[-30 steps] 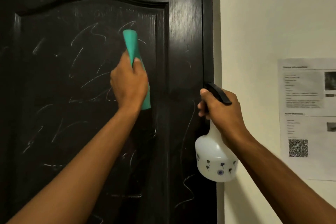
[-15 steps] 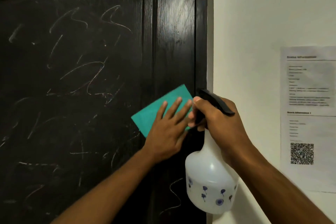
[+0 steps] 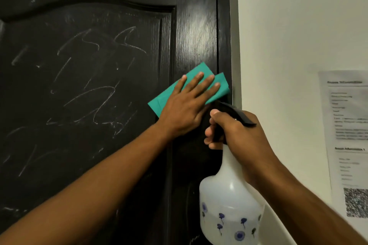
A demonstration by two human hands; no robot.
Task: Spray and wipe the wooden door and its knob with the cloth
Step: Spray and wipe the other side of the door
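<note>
The left hand (image 3: pixel 185 105) lies flat with straight fingers on the green cloth (image 3: pixel 191 87) and presses it against the dark wooden door (image 3: pixel 89 85), on the vertical strip at the door's right side. One corner of the cloth reaches the door's right edge, beside the door frame (image 3: pixel 225 36). The right hand (image 3: pixel 237 135) hangs just below the cloth; its grip is closed around the neck of the spray bottle (image 3: pixel 229 205), with fingers at the black trigger. The knob is not visible.

I think the step in hand is wiping this right strip. To do it well, the palm should keep even pressure and move in long strokes, so the fold does not open. The panel to the left of the cloth has many pale scribble marks (image 3: pixel 95 93) and much free room for wide strokes. To the right the room ends quickly at the frame and the white wall (image 3: pixel 298 26), where a printed paper (image 3: pixel 346 125) hangs, and the bottle is close under the cloth, so downward strokes could bump it.
</note>
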